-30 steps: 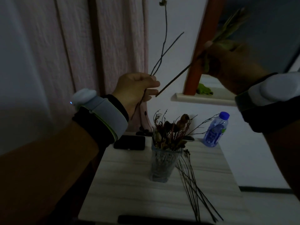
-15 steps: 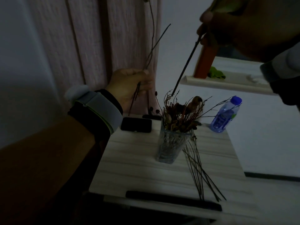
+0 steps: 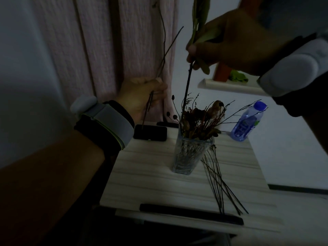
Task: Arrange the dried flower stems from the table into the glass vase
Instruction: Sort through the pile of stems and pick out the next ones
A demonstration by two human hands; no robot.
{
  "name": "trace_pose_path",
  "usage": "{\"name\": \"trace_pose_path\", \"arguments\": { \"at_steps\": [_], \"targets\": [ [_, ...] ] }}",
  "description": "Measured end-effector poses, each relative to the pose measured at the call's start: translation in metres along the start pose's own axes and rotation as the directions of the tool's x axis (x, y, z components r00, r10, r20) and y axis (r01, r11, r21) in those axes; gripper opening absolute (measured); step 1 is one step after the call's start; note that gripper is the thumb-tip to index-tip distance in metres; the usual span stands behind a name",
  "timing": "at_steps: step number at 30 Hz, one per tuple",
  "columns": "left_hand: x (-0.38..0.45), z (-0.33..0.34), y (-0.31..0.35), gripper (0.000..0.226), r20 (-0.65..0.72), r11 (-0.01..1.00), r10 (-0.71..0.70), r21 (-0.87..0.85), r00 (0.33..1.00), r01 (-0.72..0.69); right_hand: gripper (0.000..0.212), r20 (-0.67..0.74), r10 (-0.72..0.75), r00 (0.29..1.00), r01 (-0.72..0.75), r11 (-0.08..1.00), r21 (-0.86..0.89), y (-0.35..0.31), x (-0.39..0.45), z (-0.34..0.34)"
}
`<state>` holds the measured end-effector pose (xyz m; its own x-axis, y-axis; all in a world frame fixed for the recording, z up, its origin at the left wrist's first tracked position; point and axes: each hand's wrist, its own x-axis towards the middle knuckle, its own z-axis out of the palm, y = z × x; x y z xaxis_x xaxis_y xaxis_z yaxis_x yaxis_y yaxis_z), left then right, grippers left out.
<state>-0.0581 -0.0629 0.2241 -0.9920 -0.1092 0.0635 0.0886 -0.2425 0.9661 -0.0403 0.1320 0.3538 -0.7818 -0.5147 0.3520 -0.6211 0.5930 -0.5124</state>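
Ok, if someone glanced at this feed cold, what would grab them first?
Probably the right hand, high in the frame, pinching a leafy stem whose tip points down into the glass vase at the table's centre. Next, the left hand gripping thin twigs by the curtain.

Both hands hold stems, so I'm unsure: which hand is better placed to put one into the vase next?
Right hand: its leafy stem points down into the glass vase. The left hand holds thin twigs off to the side.
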Motion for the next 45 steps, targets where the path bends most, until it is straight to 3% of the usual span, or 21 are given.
{"name": "trace_pose_path", "arguments": {
  "at_steps": [9,32,38,45],
  "targets": [
    [0.001,-0.001,-0.006,0.009,-0.007,1.000,-0.014,-0.005,1.000,0.013,0.029,0.058,-0.001,0.998,0.008,0.994,-0.113,0.019,0.007,0.018],
    [0.002,-0.002,-0.017,0.009,0.014,0.998,-0.040,0.040,0.999,0.039,0.023,0.082,-0.007,0.997,0.019,0.989,-0.148,0.035,0.011,0.031],
    [0.001,-0.001,-0.019,0.010,0.013,0.999,-0.036,0.034,0.999,0.035,0.025,0.216,0.032,0.976,0.018,0.973,-0.229,0.041,0.010,0.034],
    [0.000,-0.001,-0.022,0.011,0.026,0.999,-0.045,0.030,0.999,0.044,0.026,0.250,0.042,0.967,0.027,0.964,-0.263,0.049,0.010,0.045]
  ]
}}
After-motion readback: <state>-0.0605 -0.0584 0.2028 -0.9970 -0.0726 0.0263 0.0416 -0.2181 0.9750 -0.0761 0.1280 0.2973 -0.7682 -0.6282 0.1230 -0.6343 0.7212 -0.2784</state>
